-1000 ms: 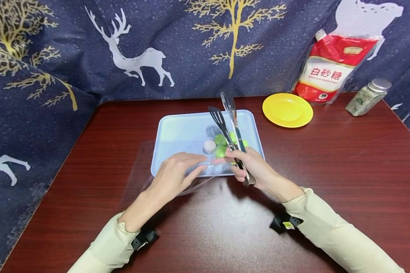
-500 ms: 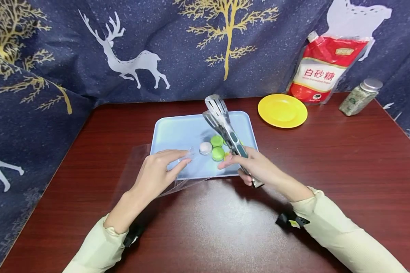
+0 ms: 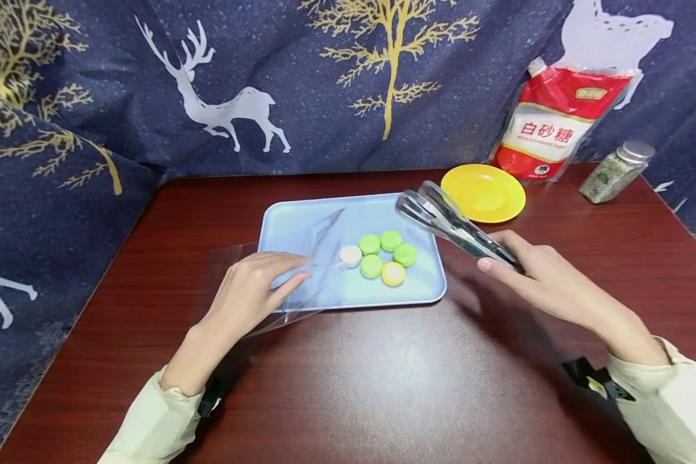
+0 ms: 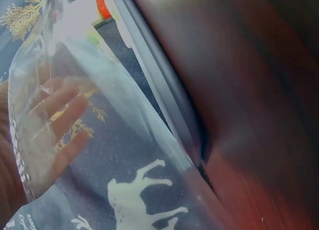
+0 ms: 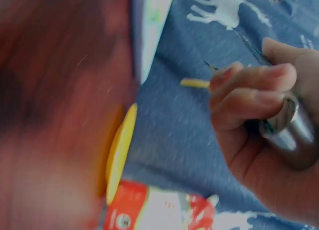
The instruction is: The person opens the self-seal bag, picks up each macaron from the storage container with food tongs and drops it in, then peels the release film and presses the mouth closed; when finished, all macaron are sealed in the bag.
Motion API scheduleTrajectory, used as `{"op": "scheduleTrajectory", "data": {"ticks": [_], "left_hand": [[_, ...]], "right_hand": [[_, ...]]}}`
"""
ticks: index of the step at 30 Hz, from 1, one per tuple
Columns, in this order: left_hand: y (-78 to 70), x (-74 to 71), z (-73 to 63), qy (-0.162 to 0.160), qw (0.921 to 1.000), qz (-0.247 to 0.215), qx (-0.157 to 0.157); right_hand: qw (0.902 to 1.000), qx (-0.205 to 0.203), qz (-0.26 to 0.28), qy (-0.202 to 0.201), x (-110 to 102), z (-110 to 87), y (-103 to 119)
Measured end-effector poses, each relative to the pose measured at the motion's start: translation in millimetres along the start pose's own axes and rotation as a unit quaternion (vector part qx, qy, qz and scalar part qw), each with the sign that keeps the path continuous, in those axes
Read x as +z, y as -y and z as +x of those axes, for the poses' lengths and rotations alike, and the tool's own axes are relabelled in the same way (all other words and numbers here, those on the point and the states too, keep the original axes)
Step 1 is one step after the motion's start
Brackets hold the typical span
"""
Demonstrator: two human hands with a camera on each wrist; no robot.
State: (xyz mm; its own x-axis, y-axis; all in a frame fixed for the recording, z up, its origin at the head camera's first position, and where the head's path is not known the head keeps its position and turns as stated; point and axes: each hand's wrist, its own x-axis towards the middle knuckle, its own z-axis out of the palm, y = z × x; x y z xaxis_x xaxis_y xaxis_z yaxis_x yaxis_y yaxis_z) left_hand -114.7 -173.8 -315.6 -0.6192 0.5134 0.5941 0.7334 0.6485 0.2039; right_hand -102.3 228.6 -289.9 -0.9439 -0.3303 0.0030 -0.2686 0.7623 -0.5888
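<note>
Brown table: right fingers round tongs, now nearer plate, left fingers round bag.

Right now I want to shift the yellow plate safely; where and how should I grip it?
Probably pinch the yellow plate by its near-right rim, coming in from that side. It is shallow and lies flat; the sugar pouch stands behind it, and the tongs overlap its left edge in the head view.
</note>
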Motion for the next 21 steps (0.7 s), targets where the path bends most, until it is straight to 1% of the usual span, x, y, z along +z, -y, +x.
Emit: {"op": "scheduleTrajectory", "data": {"ticks": [2, 6, 10, 12, 15, 21], "left_hand": [[2.1, -1.0, 0.2, -0.001, 1.0000, -0.002, 0.009], [6.7, -4.3, -0.2, -0.004, 0.9995, -0.018, 0.024], [11.5, -7.9, -1.5, -0.004, 0.9990, -0.024, 0.037], [13.7, -9.3, -2.1, 0.000, 0.9989, -0.022, 0.042], [16.1, -11.0, -2.9, 0.008, 0.9987, -0.019, 0.046], [19.2, -12.0, -1.5, 0.013, 0.9985, -0.022, 0.049]], "right_hand": [[0.9985, -0.020, -0.045, -0.025, -4, -6.5, -9], [0.9916, -0.053, -0.099, -0.063, -12, -16.1, -22], [0.9816, -0.070, -0.156, -0.086, -19, -21.3, -30], [0.9773, -0.075, -0.178, -0.087, -20, -22.4, -34], [0.9745, -0.090, -0.189, -0.081, -19, -22.1, -37], [0.9735, -0.124, -0.179, -0.070, -13, -20.2, -40]]}}
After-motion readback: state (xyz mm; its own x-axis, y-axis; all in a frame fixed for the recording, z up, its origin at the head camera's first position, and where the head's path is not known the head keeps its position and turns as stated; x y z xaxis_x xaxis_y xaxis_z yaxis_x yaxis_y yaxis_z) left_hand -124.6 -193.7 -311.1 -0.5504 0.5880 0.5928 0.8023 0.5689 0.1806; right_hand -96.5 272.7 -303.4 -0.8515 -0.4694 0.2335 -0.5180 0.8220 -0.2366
